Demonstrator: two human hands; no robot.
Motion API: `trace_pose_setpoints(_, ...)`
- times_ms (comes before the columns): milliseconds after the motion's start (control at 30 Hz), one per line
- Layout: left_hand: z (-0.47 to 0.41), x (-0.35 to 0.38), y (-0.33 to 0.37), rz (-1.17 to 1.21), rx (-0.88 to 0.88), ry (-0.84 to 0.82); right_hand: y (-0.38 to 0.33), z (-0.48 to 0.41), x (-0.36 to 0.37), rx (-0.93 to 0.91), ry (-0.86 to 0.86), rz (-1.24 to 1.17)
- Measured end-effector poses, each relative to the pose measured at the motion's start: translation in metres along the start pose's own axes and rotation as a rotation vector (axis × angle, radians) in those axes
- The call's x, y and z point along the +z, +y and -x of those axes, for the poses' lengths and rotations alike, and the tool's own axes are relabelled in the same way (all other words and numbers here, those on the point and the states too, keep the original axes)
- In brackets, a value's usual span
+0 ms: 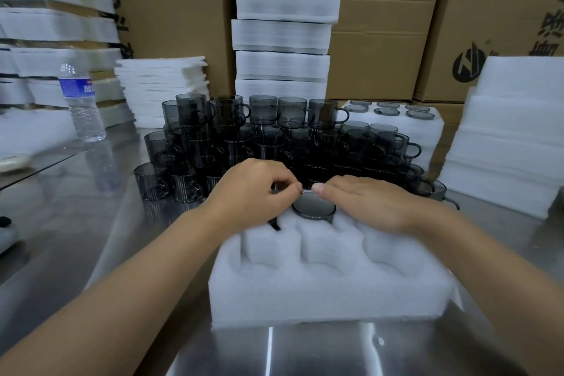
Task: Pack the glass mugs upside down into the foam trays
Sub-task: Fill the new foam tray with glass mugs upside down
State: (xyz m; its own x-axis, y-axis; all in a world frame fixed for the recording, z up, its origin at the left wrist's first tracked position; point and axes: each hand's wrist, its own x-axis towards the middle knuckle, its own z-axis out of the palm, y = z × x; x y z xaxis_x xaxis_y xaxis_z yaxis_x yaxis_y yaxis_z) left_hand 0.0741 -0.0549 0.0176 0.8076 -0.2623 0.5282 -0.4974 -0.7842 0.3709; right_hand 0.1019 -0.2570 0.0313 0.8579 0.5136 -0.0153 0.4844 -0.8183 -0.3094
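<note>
A white foam tray (320,293) with round pockets lies on the steel table in front of me. One smoky grey glass mug (314,207) sits upside down in the back middle pocket. My left hand (253,189) is curled over the back left pocket and grips another mug, of which only the dark handle (276,224) shows below my palm. My right hand (375,201) lies flat with straight fingers over the back right pocket, its thumb tip at the rim of the middle mug. The three front pockets hold nothing.
A pile of stacked grey mugs (268,137) stands just behind the tray. A filled foam tray (393,119) sits at the back right. Foam stacks (283,40) (512,131), foam sheets (164,88), cardboard boxes and a water bottle (82,101) ring the table.
</note>
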Motion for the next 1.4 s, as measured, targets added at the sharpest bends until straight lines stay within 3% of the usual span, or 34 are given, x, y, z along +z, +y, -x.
trace_pose_setpoints(133,0.000,0.000,0.001,0.001,-0.005,0.005,-0.002,-0.002,0.004,0.004,-0.029,0.139)
trace_pose_setpoints(633,-0.001,-0.001,0.003,-0.100,0.023,0.006,-0.001,-0.003,0.004,0.007,-0.040,0.143)
trace_pose_setpoints(800,-0.015,-0.009,-0.001,-0.184,0.082,0.090,-0.001,-0.005,0.002,0.000,-0.065,0.136)
trace_pose_setpoints(967,-0.052,-0.028,-0.030,-0.399,-0.091,0.251,0.004,-0.007,0.004,-0.001,-0.068,0.115)
trace_pose_setpoints(1233,-0.084,-0.043,-0.048,-0.696,-0.434,0.118,0.008,-0.009,0.006,-0.022,-0.065,0.126)
trace_pose_setpoints(1400,-0.081,-0.038,-0.049,-0.716,-0.375,0.130,0.010,-0.010,0.007,-0.029,-0.072,0.131)
